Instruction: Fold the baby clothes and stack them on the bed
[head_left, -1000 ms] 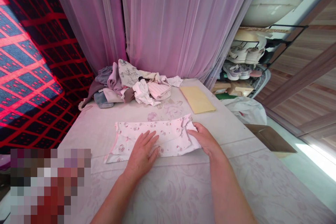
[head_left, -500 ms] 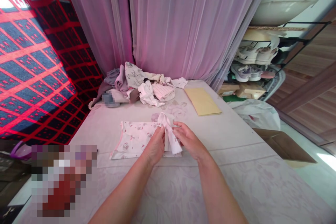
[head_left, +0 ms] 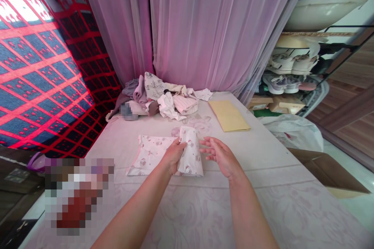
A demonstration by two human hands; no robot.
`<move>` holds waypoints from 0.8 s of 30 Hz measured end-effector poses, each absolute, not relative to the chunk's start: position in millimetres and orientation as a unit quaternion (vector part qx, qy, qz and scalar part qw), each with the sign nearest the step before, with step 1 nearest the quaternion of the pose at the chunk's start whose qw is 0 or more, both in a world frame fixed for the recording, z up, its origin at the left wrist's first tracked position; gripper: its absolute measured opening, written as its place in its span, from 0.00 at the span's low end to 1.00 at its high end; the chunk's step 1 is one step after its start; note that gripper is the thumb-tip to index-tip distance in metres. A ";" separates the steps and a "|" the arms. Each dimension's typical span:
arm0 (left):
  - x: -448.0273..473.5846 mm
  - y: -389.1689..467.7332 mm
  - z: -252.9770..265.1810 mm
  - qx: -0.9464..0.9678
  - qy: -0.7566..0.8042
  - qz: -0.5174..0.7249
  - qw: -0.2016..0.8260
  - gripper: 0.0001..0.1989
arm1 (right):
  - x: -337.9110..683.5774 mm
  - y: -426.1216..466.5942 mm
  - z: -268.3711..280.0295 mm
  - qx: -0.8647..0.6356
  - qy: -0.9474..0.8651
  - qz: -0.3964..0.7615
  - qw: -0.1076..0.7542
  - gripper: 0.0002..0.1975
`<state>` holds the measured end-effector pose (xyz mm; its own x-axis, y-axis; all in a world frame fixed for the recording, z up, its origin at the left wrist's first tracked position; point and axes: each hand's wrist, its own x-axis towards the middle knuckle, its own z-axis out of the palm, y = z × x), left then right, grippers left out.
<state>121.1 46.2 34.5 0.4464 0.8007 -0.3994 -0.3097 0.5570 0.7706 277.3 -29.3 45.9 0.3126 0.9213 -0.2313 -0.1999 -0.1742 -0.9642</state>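
A heap of clothes [head_left: 154, 86] lies along the floral cover's [head_left: 189, 218] far edge, before a purple curtain [head_left: 198, 27]; a flat yellow piece [head_left: 229, 116] lies near the far right corner. Beyond the right edge are racked shoes [head_left: 280, 85], a plastic bag [head_left: 298, 129] and brown cardboard [head_left: 324, 169].

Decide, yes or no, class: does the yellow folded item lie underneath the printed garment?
No, the yellow folded item lies apart from the printed garment, farther back and to its right.
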 end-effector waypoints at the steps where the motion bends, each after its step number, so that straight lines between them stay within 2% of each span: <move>1: 116.0 47.8 37.3 0.318 0.394 0.358 0.785 0.18 | 280.6 -29.2 43.9 -0.593 -0.307 0.489 0.562 0.21; 8: 41.9 67.0 57.1 0.320 0.438 0.370 0.755 0.15 | 273.8 -23.0 29.5 -0.617 -0.337 0.487 0.518 0.21; 12: -1.1 75.2 49.2 0.300 0.476 0.371 0.739 0.17 | 254.2 -14.3 17.2 -0.634 -0.391 0.449 0.493 0.18; 17: -24.8 79.0 36.8 0.286 0.473 0.366 0.749 0.22 | 220.8 -8.2 7.1 -0.675 -0.492 0.327 0.442 0.17; 24: -31.4 91.5 32.1 0.305 0.505 0.340 0.732 0.20 | 179.9 -16.0 -1.3 -0.676 -0.638 0.107 0.353 0.26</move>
